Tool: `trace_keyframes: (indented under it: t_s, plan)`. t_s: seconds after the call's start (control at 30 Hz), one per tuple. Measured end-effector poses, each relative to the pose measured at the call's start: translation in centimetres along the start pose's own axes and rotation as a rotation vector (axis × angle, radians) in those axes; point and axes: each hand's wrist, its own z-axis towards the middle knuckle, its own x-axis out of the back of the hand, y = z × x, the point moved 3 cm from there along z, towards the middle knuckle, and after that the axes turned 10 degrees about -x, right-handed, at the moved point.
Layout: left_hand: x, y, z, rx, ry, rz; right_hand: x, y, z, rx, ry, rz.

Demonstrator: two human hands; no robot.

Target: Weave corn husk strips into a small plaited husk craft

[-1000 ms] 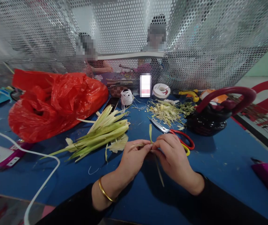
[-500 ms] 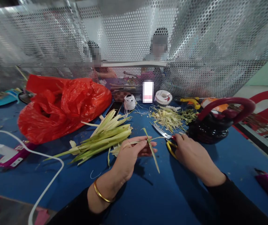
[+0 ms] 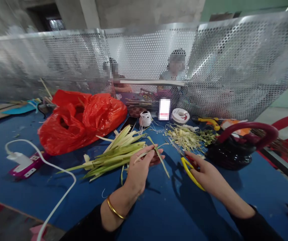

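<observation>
While left hand (image 3: 139,166) pinches a husk strip (image 3: 162,163) above tabletop (image 3: 159,214), fingers closed, right hand (image 3: 204,172) curls fingers round scissors (image 3: 191,178); likely trimming step, next move calling for a steady strip.

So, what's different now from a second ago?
The right hand let go of the husk strip, moved right and took hold of the scissors, now seemingly lifted. The left hand still holds the strip. The husk bundle and red plastic bag stayed put.
</observation>
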Motion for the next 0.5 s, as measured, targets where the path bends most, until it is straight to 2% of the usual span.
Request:
trace_keyframes:
  t_s: [0.1, 0.2, 0.3, 0.5]
  plan:
    - [0.2, 0.1, 0.2, -0.037, 0.040, -0.006, 0.4, -1.3, -0.9, 0.058, 0.052, 0.356]
    - [0.4, 0.2, 0.3, -0.054, 0.067, -0.003, 0.8, -2.8, -2.0, 0.173, 0.015, 0.487]
    - [0.5, 0.3, 0.4, -0.062, 0.093, -0.002, 1.1, -3.9, -3.1, 0.286, -0.014, 0.342]
    - [0.9, 0.5, 0.7, -0.081, 0.173, -0.012, 1.1, -4.6, -4.0, 0.506, 0.099, -0.102]
